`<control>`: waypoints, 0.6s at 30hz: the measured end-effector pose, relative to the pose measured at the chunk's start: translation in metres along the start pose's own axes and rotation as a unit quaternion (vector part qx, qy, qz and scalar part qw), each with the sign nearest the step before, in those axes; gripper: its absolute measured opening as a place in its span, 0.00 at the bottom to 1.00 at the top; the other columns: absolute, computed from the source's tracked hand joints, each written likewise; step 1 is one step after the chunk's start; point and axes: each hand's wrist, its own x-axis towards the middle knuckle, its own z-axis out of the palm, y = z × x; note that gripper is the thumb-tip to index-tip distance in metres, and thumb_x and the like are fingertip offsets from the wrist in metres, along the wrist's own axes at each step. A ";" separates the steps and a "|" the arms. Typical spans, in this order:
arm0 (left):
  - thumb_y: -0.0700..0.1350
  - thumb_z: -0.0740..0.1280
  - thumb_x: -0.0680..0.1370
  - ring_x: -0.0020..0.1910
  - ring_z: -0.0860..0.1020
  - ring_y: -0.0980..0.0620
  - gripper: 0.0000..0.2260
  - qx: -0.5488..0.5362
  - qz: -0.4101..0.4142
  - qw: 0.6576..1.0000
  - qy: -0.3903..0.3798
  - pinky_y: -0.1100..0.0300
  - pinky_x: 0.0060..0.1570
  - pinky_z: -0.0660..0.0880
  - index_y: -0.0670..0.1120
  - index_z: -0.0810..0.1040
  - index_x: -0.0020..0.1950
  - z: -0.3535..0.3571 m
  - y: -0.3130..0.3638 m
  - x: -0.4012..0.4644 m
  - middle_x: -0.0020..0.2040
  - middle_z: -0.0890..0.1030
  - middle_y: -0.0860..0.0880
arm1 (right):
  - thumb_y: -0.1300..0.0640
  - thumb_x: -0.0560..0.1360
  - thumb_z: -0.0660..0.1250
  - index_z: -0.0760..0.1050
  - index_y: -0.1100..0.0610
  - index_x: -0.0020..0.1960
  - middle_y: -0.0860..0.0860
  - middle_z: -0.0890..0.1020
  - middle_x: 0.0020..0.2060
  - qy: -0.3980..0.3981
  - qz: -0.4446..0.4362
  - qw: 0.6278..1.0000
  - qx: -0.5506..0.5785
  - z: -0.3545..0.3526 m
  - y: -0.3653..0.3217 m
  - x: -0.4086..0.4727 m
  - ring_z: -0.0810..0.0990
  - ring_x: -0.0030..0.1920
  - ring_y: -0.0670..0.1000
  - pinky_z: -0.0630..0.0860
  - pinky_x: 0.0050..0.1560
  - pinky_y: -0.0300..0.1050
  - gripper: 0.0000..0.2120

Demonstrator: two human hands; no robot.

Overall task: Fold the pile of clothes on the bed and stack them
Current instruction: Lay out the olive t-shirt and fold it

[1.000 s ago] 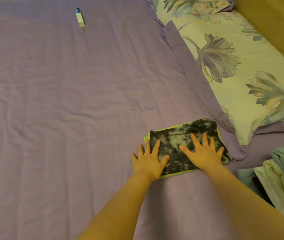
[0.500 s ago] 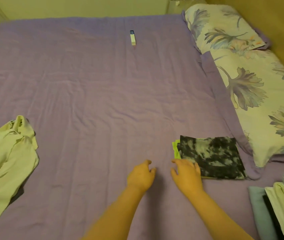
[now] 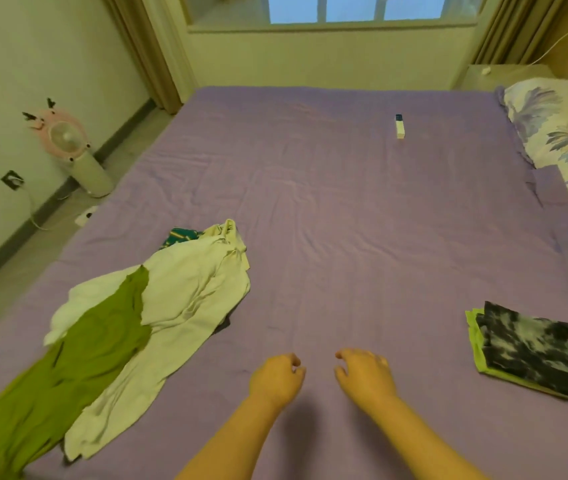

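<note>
Purple sheet (image 3: pixel 344 220) covers the whole bed in front of you, wrinkled across the middle. Your left hand (image 3: pixel 275 379) and right hand (image 3: pixel 365 375) are both above it near the lower centre, side by side and apart, fingers loosely curled and holding nothing.

To your left lies the unfolded pile of clothes (image 3: pixel 158 306): a white garment (image 3: pixel 192 292) spread out and rumpled, an olive-green garment (image 3: pixel 78 368) draped over its near-left part and running toward the bed's edge, and a bit of teal striped fabric (image 3: pixel 180 236) peeking out at the far end. Something dark shows under the white garment's near edges; you cannot tell what it is.

To your right, well apart from your hands, sits the folded stack: a black-and-white tie-dye piece (image 3: pixel 538 355) resting on top of a lime-green piece (image 3: pixel 475 344) whose edge sticks out on the left and near sides.

Farther up the sheet lies a small white stick-shaped object with a dark cap (image 3: pixel 399 125). A floral pillow (image 3: pixel 562 133) sits at the right edge. On the floor by the left wall stands a small pink fan (image 3: pixel 68 140).
</note>
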 end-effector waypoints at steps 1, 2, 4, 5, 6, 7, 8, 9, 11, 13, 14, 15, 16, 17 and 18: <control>0.53 0.57 0.81 0.58 0.77 0.50 0.16 0.003 -0.004 1.000 0.008 0.58 0.53 0.74 0.50 0.74 0.65 -0.009 -0.020 -0.011 0.62 0.78 0.50 | 0.49 0.80 0.54 0.67 0.48 0.70 0.47 0.73 0.67 0.000 -0.010 1.000 -0.003 0.003 -0.023 -0.006 0.69 0.67 0.49 0.61 0.69 0.46 0.19; 0.54 0.57 0.81 0.57 0.77 0.50 0.15 0.007 -0.007 1.000 0.017 0.59 0.52 0.74 0.50 0.74 0.64 -0.019 -0.039 -0.021 0.61 0.78 0.51 | 0.49 0.80 0.54 0.68 0.48 0.70 0.47 0.73 0.67 0.002 -0.021 1.000 -0.004 0.006 -0.045 -0.011 0.70 0.67 0.50 0.61 0.68 0.46 0.19; 0.54 0.57 0.81 0.56 0.77 0.50 0.15 0.012 -0.015 0.999 0.034 0.59 0.50 0.73 0.51 0.75 0.62 -0.039 -0.078 -0.042 0.59 0.79 0.51 | 0.49 0.80 0.54 0.68 0.49 0.69 0.48 0.74 0.66 0.004 -0.041 0.999 -0.007 0.010 -0.089 -0.021 0.70 0.67 0.50 0.61 0.68 0.46 0.19; 0.54 0.57 0.80 0.55 0.77 0.50 0.15 0.011 -0.020 0.999 0.044 0.59 0.49 0.73 0.51 0.76 0.61 -0.050 -0.097 -0.053 0.58 0.79 0.51 | 0.49 0.80 0.54 0.68 0.49 0.70 0.48 0.74 0.66 0.006 -0.051 0.999 -0.009 0.011 -0.111 -0.027 0.70 0.67 0.51 0.61 0.69 0.47 0.19; 0.54 0.57 0.80 0.54 0.78 0.50 0.14 0.007 -0.023 0.998 0.054 0.58 0.49 0.73 0.50 0.76 0.59 -0.060 -0.117 -0.063 0.57 0.80 0.51 | 0.48 0.80 0.54 0.68 0.49 0.70 0.48 0.74 0.66 0.009 -0.061 0.998 -0.011 0.013 -0.133 -0.033 0.70 0.67 0.51 0.61 0.69 0.47 0.19; 0.54 0.57 0.80 0.53 0.78 0.50 0.14 0.003 -0.028 0.998 0.065 0.58 0.48 0.74 0.50 0.77 0.58 -0.069 -0.136 -0.074 0.56 0.80 0.51 | 0.48 0.81 0.54 0.68 0.49 0.70 0.48 0.74 0.66 0.012 -0.070 0.997 -0.013 0.014 -0.156 -0.038 0.70 0.67 0.51 0.61 0.69 0.47 0.19; 0.54 0.57 0.80 0.53 0.78 0.50 0.14 0.000 -0.032 0.997 0.077 0.58 0.48 0.73 0.50 0.77 0.57 -0.078 -0.155 -0.084 0.56 0.80 0.51 | 0.48 0.81 0.53 0.68 0.50 0.70 0.48 0.74 0.66 0.017 -0.079 0.997 -0.015 0.016 -0.178 -0.044 0.71 0.66 0.51 0.61 0.69 0.46 0.19; 0.55 0.57 0.80 0.53 0.78 0.50 0.14 -0.002 -0.036 0.995 0.088 0.59 0.49 0.73 0.50 0.77 0.56 -0.087 -0.174 -0.094 0.56 0.80 0.51 | 0.48 0.81 0.53 0.69 0.50 0.69 0.48 0.75 0.65 0.021 -0.087 0.996 -0.015 0.017 -0.200 -0.049 0.71 0.66 0.51 0.62 0.68 0.46 0.19; 0.55 0.57 0.80 0.54 0.77 0.51 0.13 -0.015 -0.043 0.993 0.105 0.60 0.48 0.72 0.52 0.77 0.55 -0.103 -0.211 -0.113 0.57 0.80 0.51 | 0.49 0.81 0.53 0.70 0.51 0.67 0.48 0.77 0.63 0.033 -0.105 0.994 -0.014 0.022 -0.242 -0.059 0.74 0.63 0.51 0.64 0.65 0.44 0.18; 0.56 0.57 0.80 0.56 0.77 0.51 0.15 -0.031 -0.050 0.991 0.119 0.61 0.48 0.71 0.52 0.77 0.59 -0.118 -0.245 -0.131 0.58 0.80 0.51 | 0.50 0.80 0.53 0.72 0.52 0.65 0.49 0.78 0.60 0.040 -0.124 0.991 -0.019 0.025 -0.280 -0.067 0.75 0.60 0.51 0.67 0.62 0.43 0.17; 0.56 0.57 0.80 0.56 0.77 0.51 0.15 -0.041 -0.056 0.989 0.127 0.61 0.47 0.71 0.51 0.77 0.60 -0.125 -0.261 -0.139 0.58 0.80 0.51 | 0.50 0.80 0.53 0.73 0.53 0.64 0.49 0.79 0.60 0.041 -0.132 0.990 -0.021 0.026 -0.297 -0.070 0.76 0.60 0.52 0.68 0.60 0.43 0.17; 0.56 0.57 0.80 0.55 0.77 0.51 0.15 -0.053 -0.063 0.988 0.134 0.60 0.47 0.72 0.51 0.77 0.59 -0.131 -0.275 -0.147 0.57 0.80 0.51 | 0.49 0.81 0.53 0.72 0.53 0.65 0.49 0.79 0.60 0.041 -0.141 0.989 -0.022 0.027 -0.313 -0.073 0.76 0.60 0.52 0.68 0.60 0.43 0.17; 0.55 0.58 0.79 0.55 0.77 0.50 0.15 -0.063 -0.073 0.985 0.140 0.60 0.47 0.72 0.50 0.78 0.58 -0.137 -0.289 -0.155 0.57 0.81 0.50 | 0.49 0.81 0.53 0.71 0.52 0.66 0.49 0.79 0.60 0.039 -0.150 0.988 -0.023 0.028 -0.329 -0.075 0.76 0.60 0.52 0.68 0.60 0.43 0.18; 0.55 0.58 0.79 0.54 0.78 0.49 0.14 -0.071 -0.083 0.983 0.146 0.59 0.47 0.73 0.51 0.78 0.57 -0.143 -0.302 -0.162 0.56 0.81 0.50 | 0.48 0.81 0.53 0.70 0.52 0.67 0.50 0.78 0.61 0.035 -0.159 0.986 -0.025 0.029 -0.344 -0.076 0.76 0.60 0.52 0.68 0.60 0.43 0.18; 0.55 0.58 0.79 0.54 0.78 0.48 0.14 -0.078 -0.092 0.981 0.151 0.59 0.47 0.73 0.51 0.79 0.56 -0.148 -0.313 -0.167 0.55 0.81 0.49 | 0.48 0.81 0.53 0.70 0.52 0.68 0.50 0.78 0.61 0.031 -0.167 0.985 -0.027 0.031 -0.357 -0.077 0.76 0.60 0.52 0.68 0.60 0.44 0.19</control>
